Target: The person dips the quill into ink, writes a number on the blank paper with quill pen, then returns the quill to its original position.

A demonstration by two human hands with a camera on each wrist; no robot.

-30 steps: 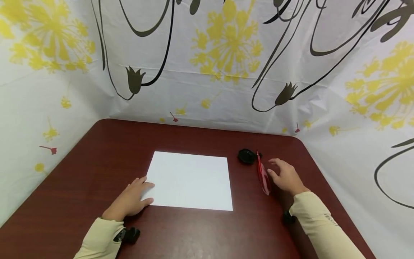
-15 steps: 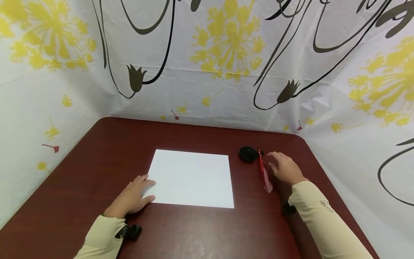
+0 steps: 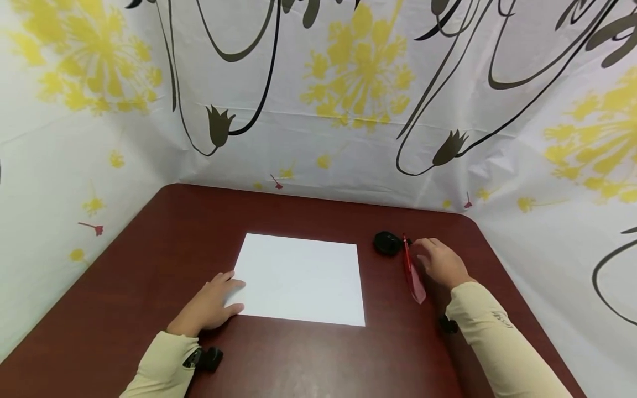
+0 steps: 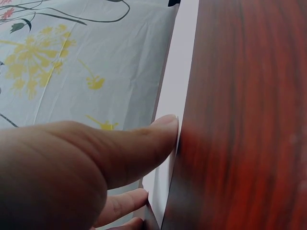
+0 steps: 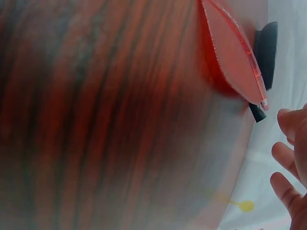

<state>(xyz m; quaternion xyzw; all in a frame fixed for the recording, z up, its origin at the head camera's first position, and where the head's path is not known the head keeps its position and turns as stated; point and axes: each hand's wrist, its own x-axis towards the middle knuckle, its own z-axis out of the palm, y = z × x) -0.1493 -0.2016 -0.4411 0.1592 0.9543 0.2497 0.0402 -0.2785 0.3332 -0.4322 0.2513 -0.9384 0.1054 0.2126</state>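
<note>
The right hand [image 3: 440,262] hovers with loose, parted fingers just beside the red pen [image 3: 412,271]; the left hand [image 3: 209,307] rests flat-fingered on the paper [image 3: 303,279].

- We see two bare hands, the left hand [image 3: 209,307] and the right hand [image 3: 440,264], with no rings or gloves.
- Both arms wear long, pale cream sleeves [image 3: 497,345] reaching the wrists.
- The right sleeve carries small dark lettering [image 3: 500,319], too small to read.
- A small black camera unit [image 3: 205,359] sits under each wrist.
</note>
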